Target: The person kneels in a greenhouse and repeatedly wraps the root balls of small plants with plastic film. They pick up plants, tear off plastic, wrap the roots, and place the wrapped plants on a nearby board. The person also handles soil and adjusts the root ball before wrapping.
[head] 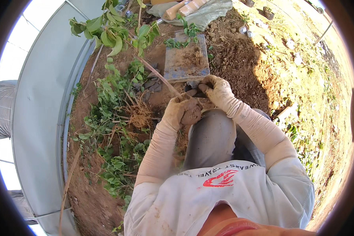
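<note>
My left hand [178,110], in a soiled light glove, grips the lower stem [159,73] of a leafy sapling. The stem leans up and left to green leaves [106,31]. Against the left palm sits a rounded brown lump [191,112], apparently soil; the fingers partly hide it. My right hand [219,91], gloved too, has thumb and fingers pinched on a piece of thin black plastic [199,93] close to the left fingertips. Both hands are above my bent knee [212,135]. How the plastic meets the stem is hidden.
Uprooted leafy plants [118,147] with bare roots [140,115] lie on the left. Ahead is a dirt-covered board [185,62], with dark plastic pieces [153,84] beside it. Wrapped rolls [177,10] rest on sheeting at the back. A pale wall panel [41,112] borders the left.
</note>
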Demonstrator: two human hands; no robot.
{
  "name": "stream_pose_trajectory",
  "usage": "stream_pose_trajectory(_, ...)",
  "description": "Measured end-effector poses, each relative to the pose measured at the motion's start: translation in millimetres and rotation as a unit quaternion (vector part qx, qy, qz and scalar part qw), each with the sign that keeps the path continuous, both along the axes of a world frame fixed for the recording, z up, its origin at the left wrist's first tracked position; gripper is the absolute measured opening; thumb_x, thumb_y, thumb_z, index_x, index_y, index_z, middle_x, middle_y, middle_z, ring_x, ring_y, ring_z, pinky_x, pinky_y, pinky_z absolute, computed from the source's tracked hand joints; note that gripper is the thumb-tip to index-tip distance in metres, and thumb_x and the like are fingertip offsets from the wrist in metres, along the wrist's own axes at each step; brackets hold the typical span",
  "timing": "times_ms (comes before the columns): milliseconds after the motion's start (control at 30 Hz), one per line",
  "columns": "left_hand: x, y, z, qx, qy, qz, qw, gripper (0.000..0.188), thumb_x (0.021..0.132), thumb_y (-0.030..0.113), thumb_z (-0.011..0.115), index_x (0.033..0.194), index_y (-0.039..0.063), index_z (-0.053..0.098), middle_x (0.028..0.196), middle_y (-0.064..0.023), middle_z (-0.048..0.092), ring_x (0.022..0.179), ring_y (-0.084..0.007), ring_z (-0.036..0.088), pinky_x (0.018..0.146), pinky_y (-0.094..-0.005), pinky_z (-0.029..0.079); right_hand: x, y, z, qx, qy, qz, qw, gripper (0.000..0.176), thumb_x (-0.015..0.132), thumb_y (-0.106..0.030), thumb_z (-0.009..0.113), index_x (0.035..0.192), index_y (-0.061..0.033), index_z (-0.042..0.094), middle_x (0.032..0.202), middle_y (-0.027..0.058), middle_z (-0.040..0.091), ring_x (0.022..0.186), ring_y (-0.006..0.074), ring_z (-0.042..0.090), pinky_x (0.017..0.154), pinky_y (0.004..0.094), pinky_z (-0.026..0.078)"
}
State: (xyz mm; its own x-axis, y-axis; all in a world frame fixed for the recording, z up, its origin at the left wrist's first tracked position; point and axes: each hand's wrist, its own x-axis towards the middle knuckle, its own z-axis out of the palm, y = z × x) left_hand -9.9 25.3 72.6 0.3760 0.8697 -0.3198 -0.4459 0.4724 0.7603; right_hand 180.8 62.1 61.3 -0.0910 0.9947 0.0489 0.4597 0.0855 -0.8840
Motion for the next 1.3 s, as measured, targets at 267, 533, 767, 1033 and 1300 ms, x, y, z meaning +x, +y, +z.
stream_pose_trajectory(267,53,-62,53,0.049,0.08,-0.084,0.992,0.029,0.085,0.003,0.063,0.113,-0.004,0.057,0.086,-0.0069,0.063,0.07,-0.016,0.061,0.06,-0.0301,0.052,48,-75,68,-0.041,-0.064,0.002,0.997,0.074,0.074,-0.029,0.072,0.135,-0.0023,0.039,0.12,0.0212,0.057,0.112,0.0335,0.056,0.096,0.0393,0.044)
stream_pose_trajectory(533,88,-110,72,0.124,0.204,-0.104,0.966,0.034,0.084,0.001,0.064,0.116,-0.003,0.056,0.093,-0.0082,0.064,0.077,-0.0141,0.059,0.068,-0.0286,0.05,64,-116,73,0.032,-0.154,0.056,0.986,0.068,0.078,-0.026,0.066,0.136,-0.0039,0.038,0.128,0.0263,0.049,0.116,0.0386,0.051,0.096,0.0414,0.044)
stream_pose_trajectory(767,99,-124,75,0.136,0.291,-0.071,0.944,0.027,0.081,0.006,0.07,0.105,0.0,0.062,0.082,-0.0061,0.064,0.069,-0.0131,0.057,0.059,-0.0286,0.048,75,-116,67,0.035,-0.194,-0.054,0.979,0.039,0.081,-0.026,0.062,0.115,-0.0068,0.06,0.104,0.0162,0.066,0.101,0.032,0.062,0.088,0.0383,0.049)
stream_pose_trajectory(1033,89,-136,49,0.051,0.165,-0.063,0.983,0.042,0.084,0.002,0.065,0.124,-0.003,0.054,0.093,-0.0082,0.065,0.077,-0.0127,0.061,0.068,-0.025,0.05,81,-116,60,0.011,-0.309,-0.01,0.951,0.031,0.081,-0.026,0.06,0.106,-0.0067,0.06,0.106,0.014,0.065,0.101,0.0305,0.062,0.084,0.0394,0.05)
stream_pose_trajectory(1300,67,-158,61,0.172,0.034,0.142,0.974,0.036,0.085,0.006,0.062,0.119,-0.002,0.055,0.097,-0.0116,0.064,0.088,-0.0234,0.063,0.079,-0.0336,0.053,68,-137,56,-0.057,-0.326,0.025,0.943,0.046,0.076,-0.023,0.065,0.117,-0.0042,0.055,0.096,0.0182,0.067,0.094,0.0323,0.064,0.083,0.0396,0.05)
